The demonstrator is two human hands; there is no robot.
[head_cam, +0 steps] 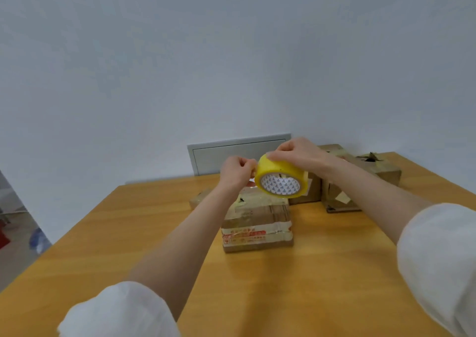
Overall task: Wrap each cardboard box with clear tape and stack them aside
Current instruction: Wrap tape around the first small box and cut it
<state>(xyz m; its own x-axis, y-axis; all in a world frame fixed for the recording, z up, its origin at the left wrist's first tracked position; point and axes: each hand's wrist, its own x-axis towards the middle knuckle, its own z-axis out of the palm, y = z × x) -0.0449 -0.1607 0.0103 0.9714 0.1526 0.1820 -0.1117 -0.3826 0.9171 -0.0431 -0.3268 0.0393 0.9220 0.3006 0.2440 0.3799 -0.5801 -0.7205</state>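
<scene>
Right hand (298, 154) grasps the yellow tape roll (280, 174) from above, fingers curled over its rim. Left hand (235, 173), touching the roll's left edge, pinches there with thumb and fingers; the tape end itself is too faint to see. Directly below the roll, a taped box (257, 220) lies on the desk (283, 285). Behind and right of the roll stand more boxes (381, 174).

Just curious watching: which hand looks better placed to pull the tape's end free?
Probably the left hand: its fingers pinch at the tape roll, which the right hand holds from above.
</scene>
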